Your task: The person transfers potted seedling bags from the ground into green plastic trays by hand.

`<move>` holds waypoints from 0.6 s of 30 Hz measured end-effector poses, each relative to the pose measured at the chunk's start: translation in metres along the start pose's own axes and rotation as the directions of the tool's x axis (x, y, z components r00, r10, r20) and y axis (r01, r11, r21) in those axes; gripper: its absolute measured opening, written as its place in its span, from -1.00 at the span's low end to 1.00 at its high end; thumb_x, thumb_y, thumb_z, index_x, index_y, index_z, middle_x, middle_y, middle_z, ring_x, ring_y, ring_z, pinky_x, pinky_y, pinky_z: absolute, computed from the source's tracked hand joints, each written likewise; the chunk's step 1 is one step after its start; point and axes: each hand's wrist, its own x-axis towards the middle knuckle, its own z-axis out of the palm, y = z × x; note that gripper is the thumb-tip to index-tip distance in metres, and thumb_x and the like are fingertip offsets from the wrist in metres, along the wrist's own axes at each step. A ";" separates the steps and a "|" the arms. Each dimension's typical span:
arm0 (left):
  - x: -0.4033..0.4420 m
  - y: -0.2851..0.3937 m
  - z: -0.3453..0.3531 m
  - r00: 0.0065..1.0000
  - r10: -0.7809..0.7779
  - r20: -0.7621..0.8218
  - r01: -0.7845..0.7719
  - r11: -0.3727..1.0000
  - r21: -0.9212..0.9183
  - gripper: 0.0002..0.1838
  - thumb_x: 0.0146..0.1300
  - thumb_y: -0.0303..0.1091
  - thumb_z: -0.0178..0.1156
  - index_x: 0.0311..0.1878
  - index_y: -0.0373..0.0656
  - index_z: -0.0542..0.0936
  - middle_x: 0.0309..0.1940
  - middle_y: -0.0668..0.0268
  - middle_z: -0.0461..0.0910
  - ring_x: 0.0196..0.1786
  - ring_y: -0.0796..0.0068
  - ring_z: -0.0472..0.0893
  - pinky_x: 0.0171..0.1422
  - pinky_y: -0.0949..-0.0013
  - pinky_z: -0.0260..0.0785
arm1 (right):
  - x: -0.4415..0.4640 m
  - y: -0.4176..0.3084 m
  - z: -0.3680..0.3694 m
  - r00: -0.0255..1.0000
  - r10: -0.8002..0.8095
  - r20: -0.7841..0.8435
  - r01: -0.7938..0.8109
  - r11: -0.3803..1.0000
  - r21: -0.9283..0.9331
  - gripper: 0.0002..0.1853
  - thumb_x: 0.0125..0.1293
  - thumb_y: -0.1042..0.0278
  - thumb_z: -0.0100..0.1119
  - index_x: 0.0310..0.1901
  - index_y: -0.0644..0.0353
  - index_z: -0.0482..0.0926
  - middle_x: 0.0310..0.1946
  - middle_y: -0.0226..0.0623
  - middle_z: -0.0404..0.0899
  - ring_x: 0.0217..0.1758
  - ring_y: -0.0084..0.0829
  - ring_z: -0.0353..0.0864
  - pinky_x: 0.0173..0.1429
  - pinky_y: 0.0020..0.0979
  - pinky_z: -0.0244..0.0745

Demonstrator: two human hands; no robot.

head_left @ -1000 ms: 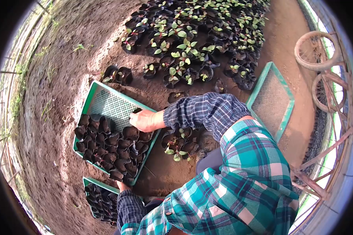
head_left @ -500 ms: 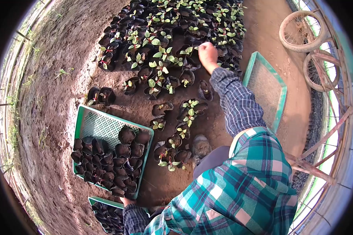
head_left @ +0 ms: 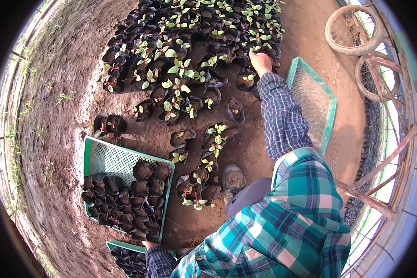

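Observation:
My right hand reaches out to the near right edge of a block of potted seedlings. Its fingers are closed beside small green leaves, and what they pinch is hidden. Just below it stands a black seedling bag with a small plant. My left hand is low in the view, at the bottom corner of a green plastic crate; its fingers are mostly hidden. Soil-filled black bags are packed in that crate, leaving its upper left mesh bare.
A second crate of black bags lies below the first. Loose seedling bags stand on the soil by my shoe. At right are a green-rimmed mesh tray and a spoked wheel on a rusty frame.
The view has shifted slightly. My right hand has moved right along the block's near edge, and a seedling bag below it has come into sight. My left hand stays by the crate.

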 end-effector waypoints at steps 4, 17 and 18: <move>-0.001 -0.003 -0.002 1.000 0.002 0.000 -0.002 1.000 0.005 -0.35 0.33 0.17 -0.01 0.39 0.06 0.39 0.33 0.33 0.46 0.36 0.20 0.42 0.44 -0.01 0.26 | -0.011 -0.023 0.002 0.998 0.042 0.043 -0.037 0.994 -0.107 -0.43 0.29 -0.21 0.09 -0.06 0.21 0.69 0.00 0.01 0.66 0.12 0.01 0.62 0.17 -0.08 0.49; 0.008 -0.016 -0.028 0.999 -0.018 0.027 0.024 0.976 -0.219 -0.36 0.39 0.19 -0.12 0.42 0.06 0.37 0.36 0.33 0.44 0.39 0.19 0.40 0.48 0.00 0.23 | -0.029 -0.037 0.012 0.951 -0.069 -0.300 0.015 0.984 -0.179 -0.67 0.21 0.06 0.13 -0.18 0.10 0.69 -0.18 -0.15 0.73 -0.05 -0.10 0.70 0.05 -0.05 0.48; 0.005 -0.014 -0.022 0.999 -0.018 0.034 0.027 0.959 -0.282 -0.37 0.39 0.19 -0.10 0.40 0.07 0.40 0.35 0.33 0.45 0.37 0.19 0.41 0.46 0.00 0.25 | -0.033 -0.037 0.009 0.927 -0.178 -0.331 0.102 0.967 -0.234 -0.64 0.23 -0.01 0.10 -0.22 0.12 0.66 -0.19 -0.14 0.72 -0.07 -0.05 0.70 0.04 -0.01 0.50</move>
